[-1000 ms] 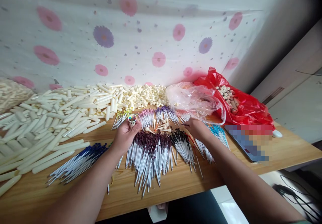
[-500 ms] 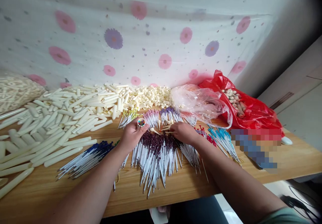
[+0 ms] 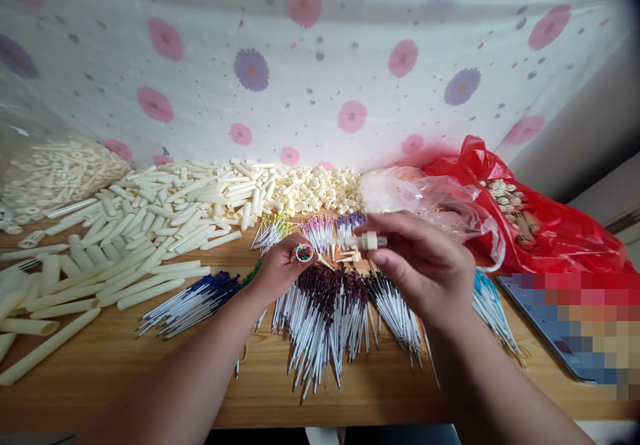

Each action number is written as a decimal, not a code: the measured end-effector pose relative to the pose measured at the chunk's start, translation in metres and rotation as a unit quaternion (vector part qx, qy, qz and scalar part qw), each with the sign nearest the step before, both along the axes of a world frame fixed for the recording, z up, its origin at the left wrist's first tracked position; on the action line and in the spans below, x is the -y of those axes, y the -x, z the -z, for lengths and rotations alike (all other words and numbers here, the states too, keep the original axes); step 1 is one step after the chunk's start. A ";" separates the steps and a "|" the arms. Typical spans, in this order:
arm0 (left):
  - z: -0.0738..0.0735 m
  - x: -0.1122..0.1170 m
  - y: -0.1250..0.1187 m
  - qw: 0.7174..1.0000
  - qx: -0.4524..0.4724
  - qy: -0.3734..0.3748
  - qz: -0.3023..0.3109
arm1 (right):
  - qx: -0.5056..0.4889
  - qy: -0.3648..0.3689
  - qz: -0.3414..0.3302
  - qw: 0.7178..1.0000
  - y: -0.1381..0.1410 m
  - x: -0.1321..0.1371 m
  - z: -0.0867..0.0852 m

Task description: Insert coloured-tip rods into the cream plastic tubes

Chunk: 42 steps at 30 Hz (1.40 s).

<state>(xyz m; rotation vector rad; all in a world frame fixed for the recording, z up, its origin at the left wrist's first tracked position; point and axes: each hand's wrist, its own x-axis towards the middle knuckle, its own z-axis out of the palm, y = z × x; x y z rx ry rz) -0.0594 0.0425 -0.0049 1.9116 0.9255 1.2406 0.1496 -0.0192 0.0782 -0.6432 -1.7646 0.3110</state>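
Observation:
My left hand (image 3: 280, 270) rests on the wooden table (image 3: 150, 372), closed round a short white tube (image 3: 304, 252) whose open end shows several coloured refill tips. My right hand (image 3: 425, 265) is raised above the table and pinches a small cream plastic pen tip (image 3: 367, 240) between thumb and fingers. Below the hands lie fanned bundles of thin white pen refills (image 3: 325, 318) with dark purple ends. A few more cream pen tips (image 3: 347, 256) lie between the hands.
Cream pen barrels (image 3: 150, 232) cover the left half of the table. Cream springs (image 3: 320, 192) lie at the back, beside a clear plastic bag (image 3: 425, 198) and a red bag (image 3: 550, 232) of small parts. Blue-ended refills (image 3: 190, 302) lie left; a flowered cloth (image 3: 300, 65) hangs behind.
My right hand has picked a cream pen tip from the table and lifted it up towards me. The left hand keeps its hold on the tube. The camera has shifted left.

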 end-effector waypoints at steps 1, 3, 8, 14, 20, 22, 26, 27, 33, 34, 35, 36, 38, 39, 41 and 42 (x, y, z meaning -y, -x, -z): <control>0.000 0.000 0.000 1.000 -0.002 0.005 0.001 | 0.001 -0.028 0.012 1.000 0.004 0.004 0.001; 0.001 0.000 0.000 1.000 -0.012 0.009 0.008 | 0.021 -0.077 0.031 0.996 0.010 0.009 0.005; 0.000 0.002 -0.004 0.999 -0.035 0.000 0.026 | 0.095 -0.119 0.030 0.988 0.015 0.007 0.013; -0.002 0.004 -0.006 0.998 -0.050 -0.019 0.028 | 0.140 -0.141 0.045 0.979 0.017 0.004 0.017; -0.001 0.003 -0.007 0.997 -0.049 -0.040 0.043 | 0.156 -0.143 0.052 0.976 0.019 0.002 0.023; -0.002 0.003 -0.007 0.997 -0.057 -0.042 0.043 | 0.162 -0.144 0.049 0.975 0.020 0.000 0.025; 0.000 0.004 -0.006 0.995 -0.068 -0.047 0.048 | 0.156 -0.125 0.044 0.979 0.022 -0.003 0.029; 0.002 0.003 -0.006 0.995 -0.069 -0.047 0.051 | 0.144 -0.111 0.044 0.982 0.022 -0.005 0.030; 0.006 0.001 -0.004 0.994 -0.070 -0.054 0.060 | 0.069 -0.046 0.015 0.996 0.023 -0.009 0.032; 0.006 0.001 -0.004 0.994 -0.072 -0.052 0.059 | 0.060 -0.042 0.012 0.997 0.024 -0.009 0.032; 0.005 0.001 -0.004 0.994 -0.075 -0.049 0.059 | 0.051 -0.040 0.011 0.998 0.024 -0.009 0.032; 0.004 0.002 -0.004 0.994 -0.077 -0.048 0.058 | 0.043 -0.038 0.011 0.998 0.025 -0.009 0.032; 0.003 0.002 -0.004 0.994 -0.082 -0.051 0.055 | 0.033 -0.035 0.012 0.999 0.027 -0.009 0.035; 0.002 0.003 -0.004 0.993 -0.086 -0.055 0.053 | 0.033 -0.032 0.014 0.999 0.028 -0.010 0.036; 0.001 0.003 -0.004 0.992 -0.097 -0.063 0.045 | 0.039 -0.029 0.022 0.999 0.029 -0.012 0.041; 0.001 0.004 -0.004 0.992 -0.103 -0.068 0.037 | 0.045 -0.030 0.029 0.998 0.029 -0.013 0.043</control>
